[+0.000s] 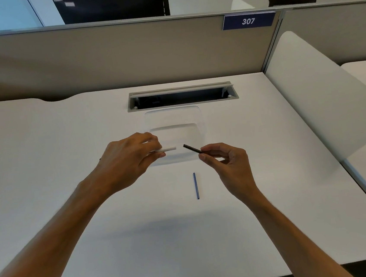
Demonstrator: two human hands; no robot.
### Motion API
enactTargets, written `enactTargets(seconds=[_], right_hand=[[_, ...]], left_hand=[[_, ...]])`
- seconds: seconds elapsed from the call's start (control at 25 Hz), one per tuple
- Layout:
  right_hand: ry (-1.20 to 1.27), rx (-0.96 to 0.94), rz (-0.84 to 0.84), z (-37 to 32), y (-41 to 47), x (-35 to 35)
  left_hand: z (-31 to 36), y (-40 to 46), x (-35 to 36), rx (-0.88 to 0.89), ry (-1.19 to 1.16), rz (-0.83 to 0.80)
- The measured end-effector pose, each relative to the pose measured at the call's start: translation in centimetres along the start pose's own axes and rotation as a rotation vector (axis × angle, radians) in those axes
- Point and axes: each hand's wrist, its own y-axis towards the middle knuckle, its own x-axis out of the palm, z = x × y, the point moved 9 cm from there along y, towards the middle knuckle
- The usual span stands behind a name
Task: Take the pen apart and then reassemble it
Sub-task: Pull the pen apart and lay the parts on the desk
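Observation:
The pen is in separate pieces. My left hand (130,157) pinches a white barrel piece (168,149) that points right, its far end hidden in my fingers. My right hand (227,163) holds a thin black pen piece (192,149) by its lower end, tilted up to the left. The tips of the two pieces face each other with a small gap between them. A thin blue refill tube (196,185) lies on the white desk (43,153) below both hands, pointing toward me.
A clear plastic tray (200,118) sits on the desk just behind my hands. Behind it is a cable slot (182,96) in the desk. A beige partition (101,56) closes the back, and a white divider panel (320,101) stands at the right.

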Motion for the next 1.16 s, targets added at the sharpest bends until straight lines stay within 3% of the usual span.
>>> enactTargets(seconds=[0.52, 0.84, 1.16], right_hand=[[-0.647, 0.006, 0.026, 7.5, -2.6, 6.5], [-0.844, 0.0, 0.048, 9.4, -4.2, 8.5], [-0.873, 0.039, 0.062, 9.7, -4.8, 9.0]], left_hand=[[-1.1, -0.8, 2.2, -0.034, -0.098, -0.05], [-1.9, -1.7, 2.2, -0.025, -0.12, -0.047], [-1.9, -2.3, 2.1, -0.012, -0.132, -0.038]])
